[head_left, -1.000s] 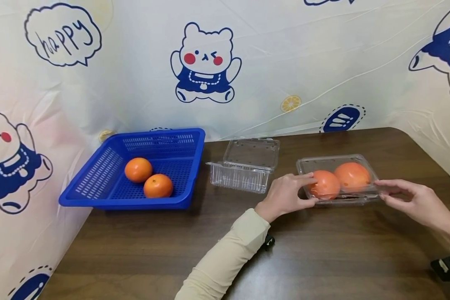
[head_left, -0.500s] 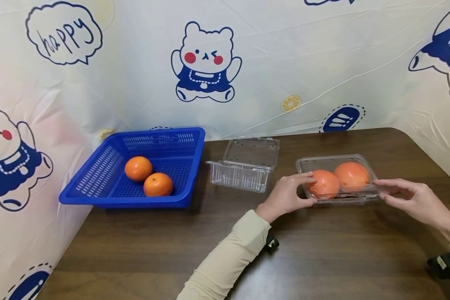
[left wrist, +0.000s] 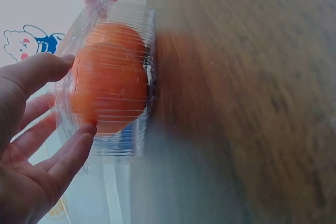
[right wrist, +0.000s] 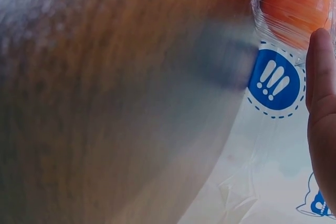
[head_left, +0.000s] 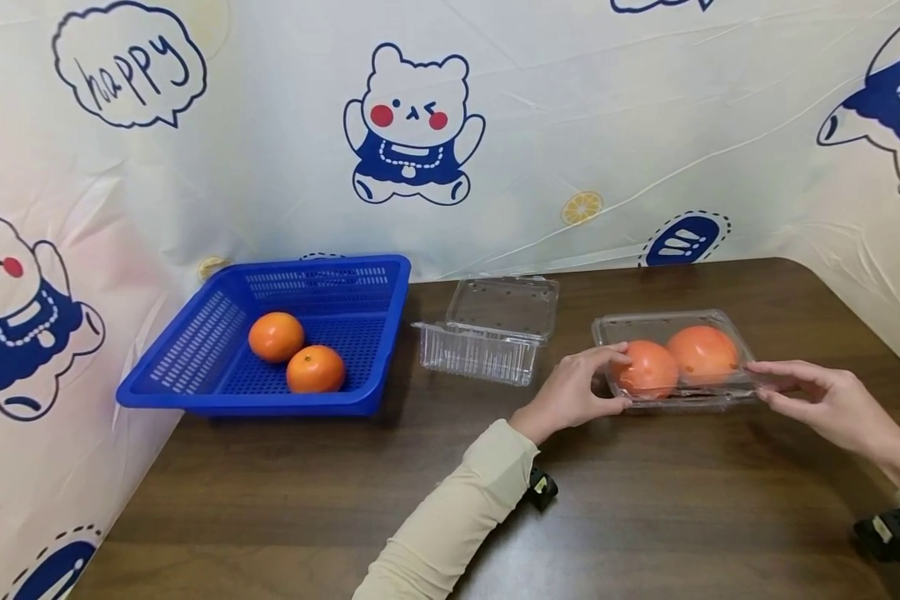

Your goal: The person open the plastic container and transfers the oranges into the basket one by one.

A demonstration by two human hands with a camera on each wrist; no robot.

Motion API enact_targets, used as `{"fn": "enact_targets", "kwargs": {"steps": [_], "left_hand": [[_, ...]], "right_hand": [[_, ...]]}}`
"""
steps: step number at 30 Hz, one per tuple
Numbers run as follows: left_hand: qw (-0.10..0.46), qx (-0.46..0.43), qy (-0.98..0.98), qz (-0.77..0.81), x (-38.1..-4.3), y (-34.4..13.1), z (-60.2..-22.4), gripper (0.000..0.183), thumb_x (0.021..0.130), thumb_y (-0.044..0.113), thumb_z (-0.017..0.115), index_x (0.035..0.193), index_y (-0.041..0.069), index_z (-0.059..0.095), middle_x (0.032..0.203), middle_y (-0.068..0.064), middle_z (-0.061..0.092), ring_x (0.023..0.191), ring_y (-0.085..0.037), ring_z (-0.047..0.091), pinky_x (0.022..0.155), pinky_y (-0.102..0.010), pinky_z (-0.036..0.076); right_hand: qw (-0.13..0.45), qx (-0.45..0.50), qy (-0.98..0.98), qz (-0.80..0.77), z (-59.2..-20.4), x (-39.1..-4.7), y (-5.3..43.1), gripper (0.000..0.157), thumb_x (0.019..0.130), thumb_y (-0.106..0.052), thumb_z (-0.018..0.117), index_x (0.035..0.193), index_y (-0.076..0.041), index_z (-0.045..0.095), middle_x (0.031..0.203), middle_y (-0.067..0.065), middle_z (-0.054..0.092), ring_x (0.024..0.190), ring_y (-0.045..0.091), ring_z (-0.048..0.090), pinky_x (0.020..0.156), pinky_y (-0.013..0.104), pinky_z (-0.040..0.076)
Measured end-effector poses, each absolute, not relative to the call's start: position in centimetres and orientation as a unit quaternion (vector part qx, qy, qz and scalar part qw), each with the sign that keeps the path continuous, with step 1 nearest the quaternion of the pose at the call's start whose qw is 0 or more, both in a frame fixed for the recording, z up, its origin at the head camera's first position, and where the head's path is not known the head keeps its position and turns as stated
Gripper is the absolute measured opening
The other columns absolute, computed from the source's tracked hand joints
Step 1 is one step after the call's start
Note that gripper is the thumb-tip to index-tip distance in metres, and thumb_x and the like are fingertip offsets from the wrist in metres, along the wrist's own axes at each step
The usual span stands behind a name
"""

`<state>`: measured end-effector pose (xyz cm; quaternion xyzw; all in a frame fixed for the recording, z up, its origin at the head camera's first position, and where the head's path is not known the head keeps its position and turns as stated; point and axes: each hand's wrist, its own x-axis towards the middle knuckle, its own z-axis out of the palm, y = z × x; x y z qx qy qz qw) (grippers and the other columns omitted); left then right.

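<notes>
A clear plastic clamshell box (head_left: 712,390) sits on the right part of the table with its lid down over two oranges (head_left: 702,354). At its left end my left hand (head_left: 573,392) grips the rim, thumb on the near corner and fingers over the side. My right hand (head_left: 832,404) pinches the right end of the rim between thumb and fingers. In the left wrist view, the ribbed wall of the box (left wrist: 126,145) shows, with the left fingers spread along its edge. Only a thumb of the right hand (right wrist: 323,103) shows clearly in the right wrist view.
A second clear clamshell box (head_left: 480,354) stands with its lid up, left of my left hand. Farther left, a blue plastic basket (head_left: 270,407) holds two oranges (head_left: 316,369). A printed cloth (head_left: 540,100) hangs behind the wooden table (head_left: 645,500).
Hardly anything differs. Both hands stay at the ends of the box, with only a very slight shift of the right hand; the view has tilted a little.
</notes>
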<state>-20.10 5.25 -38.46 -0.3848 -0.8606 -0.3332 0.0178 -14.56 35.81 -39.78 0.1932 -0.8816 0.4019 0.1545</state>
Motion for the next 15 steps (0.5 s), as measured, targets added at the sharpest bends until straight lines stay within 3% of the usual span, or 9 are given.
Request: {"fn": "enact_targets", "kwargs": {"steps": [4,10,15], "left_hand": [[0.02,-0.391,-0.866,-0.31,-20.18,5.3,-38.39,0.049,0.075,0.026,0.071,0.121,0.019,0.055,0.132,0.005,0.043,0.105,-0.002,0.048,0.082,-0.009,0.035],[-0.003,-0.383,-0.86,-0.338,-20.24,5.36,-38.51,0.047,0.075,0.021,0.071,0.12,0.019,0.057,0.131,0.005,0.042,0.078,0.002,0.052,0.068,-0.004,0.038],[-0.003,-0.386,-0.857,-0.341,-20.13,5.41,-38.48,0.047,0.075,0.021,0.071,0.119,0.018,0.057,0.131,0.003,0.043,0.076,0.003,0.053,0.069,-0.005,0.04]], "right_hand": [[0.16,0.191,-0.882,0.401,-39.69,-14.42,35.6,0.033,0.071,0.01,0.066,0.103,-0.001,0.063,0.099,-0.03,0.052,0.076,-0.011,0.052,0.066,0.003,0.039],[0.155,0.203,-0.874,0.414,-39.61,-14.65,35.53,0.034,0.071,0.012,0.065,0.103,0.0,0.062,0.1,-0.028,0.054,0.076,-0.01,0.054,0.066,0.004,0.04],[0.145,0.209,-0.872,0.418,-39.46,-14.72,35.73,0.036,0.071,0.013,0.065,0.104,-0.001,0.062,0.1,-0.027,0.055,0.075,-0.009,0.055,0.065,0.004,0.041]]}}
